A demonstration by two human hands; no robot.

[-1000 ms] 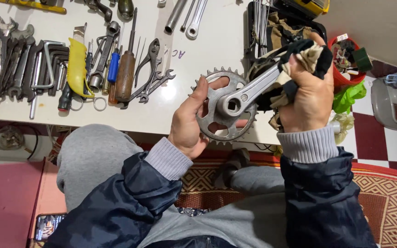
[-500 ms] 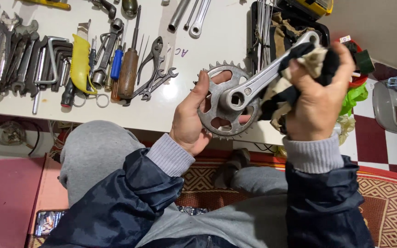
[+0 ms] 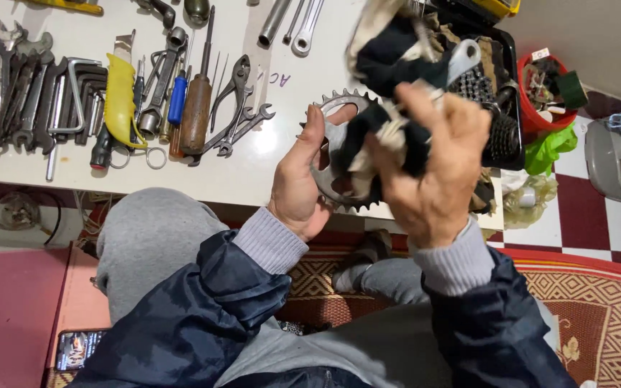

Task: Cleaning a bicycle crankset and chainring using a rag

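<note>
Seated person at white worktop [image 3: 282,169], both hands raised over edge. Left hand [image 3: 302,179] grips toothed chainring [image 3: 328,179], fingers curled around its rim, thumb up. Right hand [image 3: 433,165] clamps dark-and-cream rag [image 3: 389,68] around crank arm [image 3: 463,61], fingers wrapped tight on cloth; metal arm end pokes out above. Pliers [image 3: 235,104], brown-handled screwdriver [image 3: 197,108], yellow-handled tool [image 3: 120,97], wrenches [image 3: 1,79] lie in row on worktop, well left. Red tub [image 3: 533,118] far right.

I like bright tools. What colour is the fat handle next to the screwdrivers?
Yellow handle, seen best in the head view.
</note>
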